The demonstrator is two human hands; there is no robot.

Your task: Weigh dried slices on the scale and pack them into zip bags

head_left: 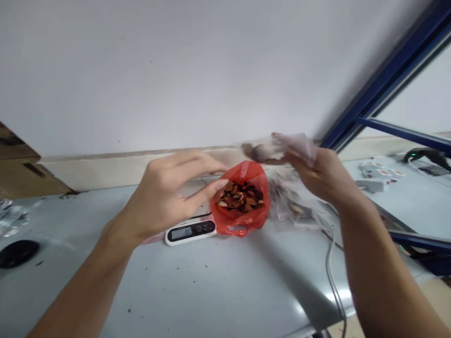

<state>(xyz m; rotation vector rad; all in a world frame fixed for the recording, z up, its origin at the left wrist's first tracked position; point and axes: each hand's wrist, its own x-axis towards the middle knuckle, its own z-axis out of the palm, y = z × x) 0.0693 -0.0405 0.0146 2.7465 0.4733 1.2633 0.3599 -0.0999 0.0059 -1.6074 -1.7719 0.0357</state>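
Observation:
A red plastic bag (240, 220) stands open on the table, holding brown, dried, chip-like pieces (243, 197). My left hand (172, 192) is at its left, fingers stretched and apart, thumb tip at the bag's rim; I cannot tell whether it touches. Above the bag's right side, my right hand (317, 171) is closed on a small clear plastic bag (299, 145), blurred by motion, with something dark at its left end. Partly under my left hand lies a white digital scale (190, 232), its display reading about 0.0.
Several clear plastic bags (299, 211) lie right of the red bag, beside a white cable (329, 263). A black round lid (18, 253) is at the left, cardboard (17, 164) behind it. A blue metal frame (380, 70) rises at the right; the wall (176, 80) closes the back.

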